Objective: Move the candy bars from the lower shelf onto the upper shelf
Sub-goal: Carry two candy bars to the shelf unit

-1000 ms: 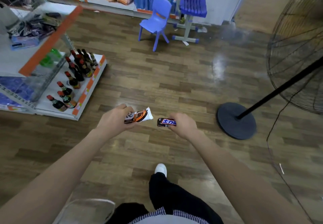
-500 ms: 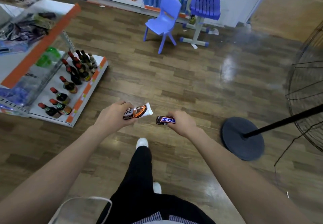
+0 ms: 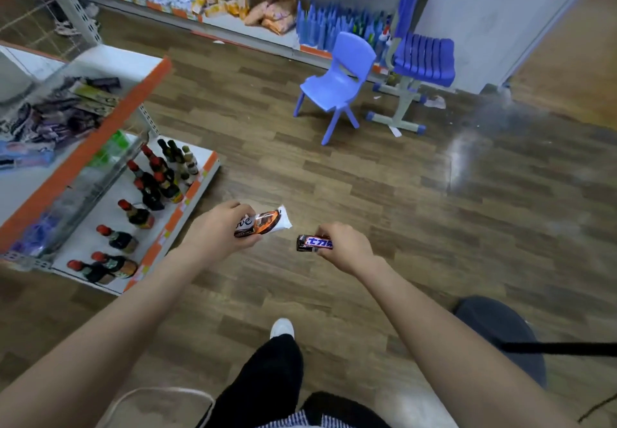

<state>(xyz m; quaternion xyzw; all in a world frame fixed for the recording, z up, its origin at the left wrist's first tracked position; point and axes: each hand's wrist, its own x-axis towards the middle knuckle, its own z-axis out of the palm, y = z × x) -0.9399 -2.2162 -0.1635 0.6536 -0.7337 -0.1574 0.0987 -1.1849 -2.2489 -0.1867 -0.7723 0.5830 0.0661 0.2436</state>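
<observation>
glossy wrappers, shiny wood-look floor, moulded plastic and painted metal.

the white candy bar [image 3: 263, 224] and the dark candy bar [image 3: 314, 243] wear slick, glossy film wrappers that catch the light. the floor [image 3: 334, 177] looks like wood-grain planks, smooth with a bright sheen patch. the blue chair [image 3: 337, 87] is smooth moulded plastic, fairly matt. the shelf [image 3: 80, 157] looks like white painted metal with an orange edge strip. the bottles [image 3: 150, 187] look like dark glossy glass with red caps. the trouser leg [image 3: 267, 381] is matt black cloth.
</observation>
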